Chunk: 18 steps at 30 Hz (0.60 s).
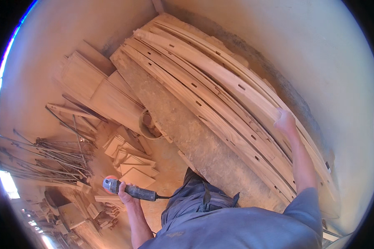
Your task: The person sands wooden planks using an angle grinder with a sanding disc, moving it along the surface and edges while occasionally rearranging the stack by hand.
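Note:
My left hand (128, 196) is wrapped round an angle grinder (142, 193) with a dark body, a silver head and a reddish disc. A cord runs from its rear end towards my waist. Off to the right, my right hand (285, 121) is closed on the edge of a long pale wooden board (228, 78) with small slots cut in it. This board lies lengthwise among several similar slotted boards (187, 89) on a dusty work table (162, 99). My right fingertips are partly hidden by the hand itself.
Beyond the boards runs a pale wall (295, 45). Left of the table are leaning wooden panels (85, 79), a round bucket (146, 128), a pile of flat wood pieces (131, 164) and a heap of thin rods (58, 155). Wood scraps (77, 211) lie at lower left.

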Tool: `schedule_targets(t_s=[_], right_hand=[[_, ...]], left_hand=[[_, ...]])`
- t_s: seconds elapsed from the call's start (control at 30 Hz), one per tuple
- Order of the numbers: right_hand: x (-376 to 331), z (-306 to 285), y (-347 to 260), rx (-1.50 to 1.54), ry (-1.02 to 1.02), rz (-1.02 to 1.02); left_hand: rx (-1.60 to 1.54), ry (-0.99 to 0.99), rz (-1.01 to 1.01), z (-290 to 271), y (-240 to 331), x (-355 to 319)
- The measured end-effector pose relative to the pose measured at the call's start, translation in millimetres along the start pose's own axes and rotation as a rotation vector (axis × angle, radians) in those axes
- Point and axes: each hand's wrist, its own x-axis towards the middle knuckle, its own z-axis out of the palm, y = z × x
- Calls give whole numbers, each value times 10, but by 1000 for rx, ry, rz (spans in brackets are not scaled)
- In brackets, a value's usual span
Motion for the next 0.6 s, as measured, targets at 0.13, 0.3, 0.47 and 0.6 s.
schedule_targets(t_s=[0.13,0.3,0.47,0.6], right_hand=[[561,57,-82,-20,65,-39],[1152,-31,-169,11,-74,-20],[1530,370,158,-99,-96,-108],[1359,454,-61,-146,-49,-111]], left_hand=[[17,8,0,13,36,69],[-14,63,26,168,69,36],[15,82,38,326,27,-4],[17,87,33,204,32,83]])
